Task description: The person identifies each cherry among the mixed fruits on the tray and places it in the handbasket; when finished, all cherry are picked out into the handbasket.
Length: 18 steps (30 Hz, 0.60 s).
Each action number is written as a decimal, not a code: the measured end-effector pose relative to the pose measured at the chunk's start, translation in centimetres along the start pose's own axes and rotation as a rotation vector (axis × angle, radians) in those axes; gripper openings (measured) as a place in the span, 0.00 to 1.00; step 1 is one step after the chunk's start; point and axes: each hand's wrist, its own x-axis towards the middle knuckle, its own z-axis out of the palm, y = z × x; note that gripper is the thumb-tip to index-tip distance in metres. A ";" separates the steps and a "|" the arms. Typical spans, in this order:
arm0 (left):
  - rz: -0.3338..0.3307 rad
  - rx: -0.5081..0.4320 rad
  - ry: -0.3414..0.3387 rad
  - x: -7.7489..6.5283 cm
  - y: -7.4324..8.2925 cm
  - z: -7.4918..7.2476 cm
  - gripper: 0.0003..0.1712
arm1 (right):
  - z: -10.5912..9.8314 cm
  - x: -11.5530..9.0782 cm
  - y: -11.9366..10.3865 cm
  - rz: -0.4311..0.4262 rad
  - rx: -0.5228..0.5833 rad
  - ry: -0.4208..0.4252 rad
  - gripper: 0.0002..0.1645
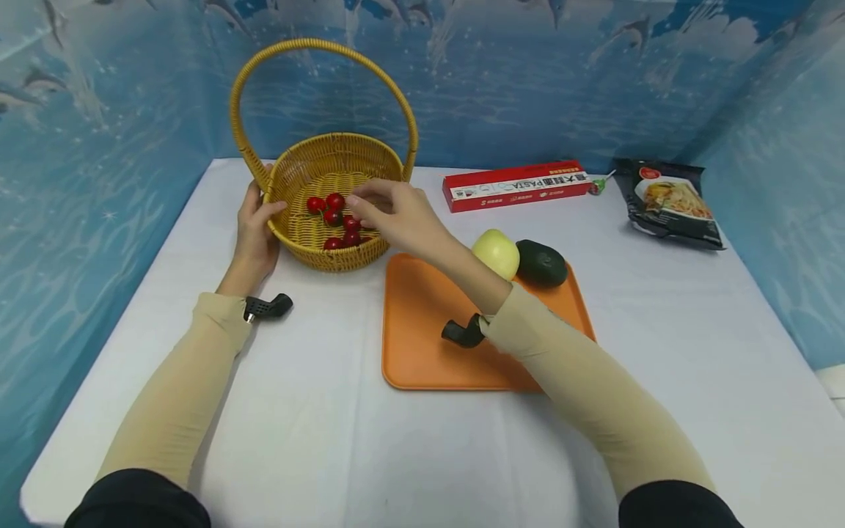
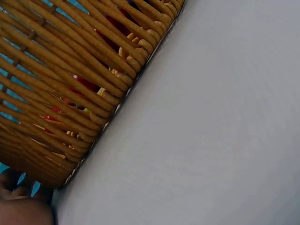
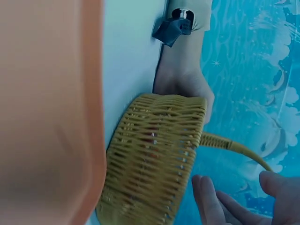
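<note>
A yellow wicker basket with a tall arched handle stands at the back left of the table. Several red cherries lie on its woven bottom. My left hand grips the basket's left side, thumb over the rim and fingers behind the wall. Above the basket's right part is my right hand, with its fingertips over the cherries in the head view. Thumb and fingers of the right hand are spread apart in the right wrist view, nothing between them. Cherries show through the wicker wall in the left wrist view.
Right of the basket lies an orange tray, with a pale green round fruit and a dark green avocado at its far side. Behind are a red pasta box, a lollipop and a black food packet.
</note>
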 end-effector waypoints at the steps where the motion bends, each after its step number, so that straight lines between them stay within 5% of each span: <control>1: -0.001 0.005 0.000 0.0 0.0 0.0 0.38 | -0.3 -0.4 0.0 -0.007 -0.006 0.001 0.27; 12: -0.003 -0.009 -0.001 0.0 0.2 0.3 0.38 | -5.0 -6.0 0.0 -0.035 -0.173 0.066 0.23; 18: -0.016 -0.011 0.003 -0.1 0.3 0.4 0.37 | -7.2 -8.3 1.2 0.031 -0.262 0.091 0.26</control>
